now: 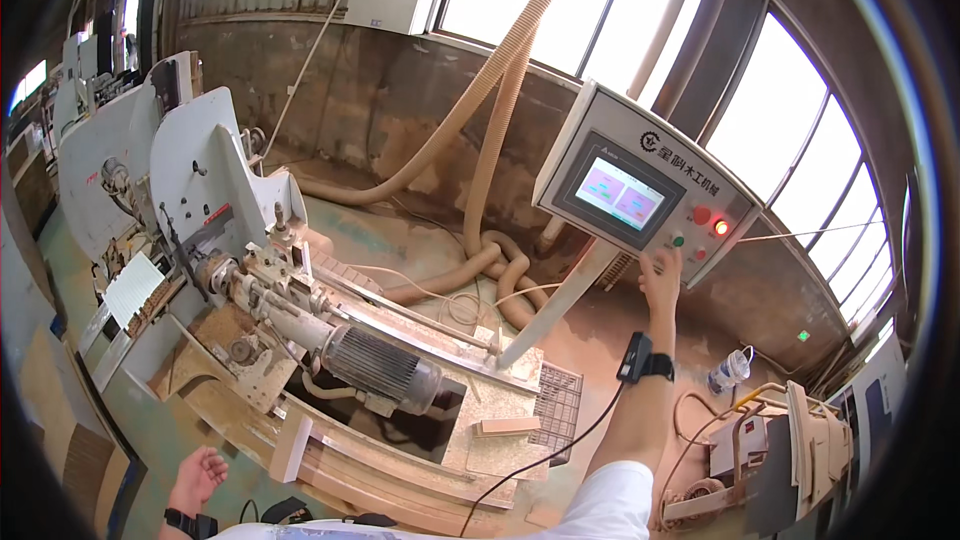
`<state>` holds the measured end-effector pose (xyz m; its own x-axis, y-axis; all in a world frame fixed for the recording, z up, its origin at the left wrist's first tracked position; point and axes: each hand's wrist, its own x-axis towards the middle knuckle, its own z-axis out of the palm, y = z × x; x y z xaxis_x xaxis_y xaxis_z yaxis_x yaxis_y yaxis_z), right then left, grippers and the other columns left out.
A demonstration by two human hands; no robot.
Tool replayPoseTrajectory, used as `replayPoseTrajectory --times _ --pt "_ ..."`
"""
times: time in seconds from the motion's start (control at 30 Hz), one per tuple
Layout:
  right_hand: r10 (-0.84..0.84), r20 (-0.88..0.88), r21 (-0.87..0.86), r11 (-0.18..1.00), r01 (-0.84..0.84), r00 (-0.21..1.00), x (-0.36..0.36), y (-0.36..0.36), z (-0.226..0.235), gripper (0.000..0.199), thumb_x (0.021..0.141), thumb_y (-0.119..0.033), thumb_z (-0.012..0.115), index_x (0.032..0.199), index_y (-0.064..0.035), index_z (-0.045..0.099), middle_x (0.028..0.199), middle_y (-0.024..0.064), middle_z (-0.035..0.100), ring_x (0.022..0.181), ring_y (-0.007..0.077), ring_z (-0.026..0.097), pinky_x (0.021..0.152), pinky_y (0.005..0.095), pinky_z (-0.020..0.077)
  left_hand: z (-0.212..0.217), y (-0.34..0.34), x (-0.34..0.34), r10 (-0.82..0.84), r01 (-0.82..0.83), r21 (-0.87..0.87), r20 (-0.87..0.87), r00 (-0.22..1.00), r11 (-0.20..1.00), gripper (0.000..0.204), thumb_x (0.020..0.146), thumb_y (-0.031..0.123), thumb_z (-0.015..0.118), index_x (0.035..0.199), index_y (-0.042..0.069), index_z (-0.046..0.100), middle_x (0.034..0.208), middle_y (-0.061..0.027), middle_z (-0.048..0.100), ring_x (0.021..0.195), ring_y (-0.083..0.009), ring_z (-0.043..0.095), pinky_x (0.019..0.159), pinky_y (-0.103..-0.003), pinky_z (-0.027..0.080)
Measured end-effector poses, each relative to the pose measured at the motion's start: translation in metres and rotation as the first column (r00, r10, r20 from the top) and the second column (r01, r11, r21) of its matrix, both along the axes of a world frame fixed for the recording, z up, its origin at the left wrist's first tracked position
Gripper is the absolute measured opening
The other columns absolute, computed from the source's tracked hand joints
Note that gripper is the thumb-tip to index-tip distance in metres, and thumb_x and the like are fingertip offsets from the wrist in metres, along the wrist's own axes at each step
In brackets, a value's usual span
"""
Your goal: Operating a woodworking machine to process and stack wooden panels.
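My right hand (661, 275) is raised to a white control panel (655, 155) on a slanted post. Its fingers are bent and slightly apart, close under a green button (678, 241); whether a fingertip touches it I cannot tell. The panel also carries a lit touchscreen (619, 195), a glowing red lamp (720, 228) and red buttons. Low on the left, my left hand (201, 474) hangs with loosely curled fingers and nothing in it. Nearest to it is the woodworking machine, with a ribbed grey motor (375, 365) on its dusty bed.
Tan ducting hoses (430, 165) run down from the window wall and coil behind the machine. A short wood block (507, 427) lies on the machine's end, beside a floor grate (556, 410). At right stand a white bucket (731, 368) and a cart (745, 440). Cables trail on the floor.
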<state>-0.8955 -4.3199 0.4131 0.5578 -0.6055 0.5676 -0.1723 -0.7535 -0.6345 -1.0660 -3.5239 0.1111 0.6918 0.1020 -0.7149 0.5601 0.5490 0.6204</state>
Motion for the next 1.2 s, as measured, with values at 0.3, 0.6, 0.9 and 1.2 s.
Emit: replayPoseTrajectory --times 0.3,0.6,0.9,1.2 --pt "-0.07 -0.137 -0.191 0.981 0.043 0.988 -0.008 0.007 0.014 0.037 0.073 -0.034 0.061 0.1 -0.0089 0.057 0.138 0.0122 0.026 0.109 0.0321 0.048 0.087 0.0389 0.04 0.013 -0.037 0.017 -0.13 0.129 -0.03 -0.027 0.991 0.991 0.022 0.086 0.027 0.048 0.088 0.005 0.054 0.074 -0.0107 0.061 0.069 -0.026 0.06 0.064 -0.04 0.049" --pt "-0.096 -0.241 -0.106 0.992 0.073 0.966 0.009 -0.006 0.012 0.049 0.07 -0.041 0.063 0.104 -0.0059 0.057 0.142 0.0119 0.018 0.092 0.0304 0.058 0.081 0.0374 0.045 0.007 -0.043 -0.002 -0.113 0.108 -0.089 -0.044 0.993 0.99 0.023 0.088 0.027 0.045 0.089 0.006 0.053 0.076 -0.011 0.061 0.072 -0.0262 0.06 0.066 -0.04 0.048" --pt "0.036 -0.111 0.081 0.996 -0.027 0.993 -0.01 0.001 0.013 0.045 0.071 -0.036 0.064 0.098 -0.0011 0.058 0.14 0.0099 0.024 0.048 0.0171 0.058 0.049 0.0282 0.046 0.014 -0.036 -0.004 -0.076 0.076 -0.066 0.0 0.997 0.995 0.021 0.087 0.027 0.048 0.086 0.007 0.054 0.073 -0.0095 0.06 0.068 -0.0249 0.06 0.062 -0.038 0.049" --pt "-0.264 -0.206 0.002 0.963 0.27 0.942 -0.01 -0.029 0.005 0.029 0.073 -0.035 0.06 0.086 -0.0096 0.062 0.142 0.011 0.02 0.096 0.0282 0.057 0.082 0.0359 0.0428 0.011 0.005 -0.058 0.104 -0.104 -0.028 -0.026 0.994 0.994 0.024 0.087 0.031 0.046 0.086 0.008 0.053 0.072 -0.0073 0.06 0.064 -0.0238 0.059 0.059 -0.037 0.047"
